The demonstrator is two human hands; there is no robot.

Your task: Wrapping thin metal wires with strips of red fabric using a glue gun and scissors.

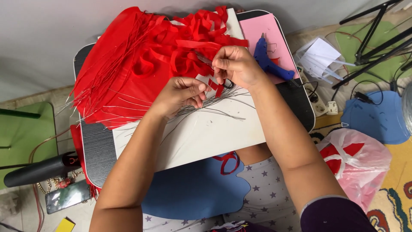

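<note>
My left hand (179, 93) pinches a bundle of thin grey wires (214, 106) that fan out over a white sheet (206, 133) on a small low table (96, 150). My right hand (235, 64) grips a pair of scissors (210, 64), its black handle loop showing under the fingers, with the blades pointing left over red strips. A small red piece (216, 86) sits between both hands. A heap of red paper strips and sheets (137, 56), with many wires laid across it, covers the table's left and back.
A blue glue gun (268, 62) lies on a pink sheet (266, 30) at the table's right. A pink plastic bag (358, 165), blue sheets (377, 118), a power strip (322, 105) and black stand legs (373, 38) lie to the right. A black cylinder (40, 169) lies left.
</note>
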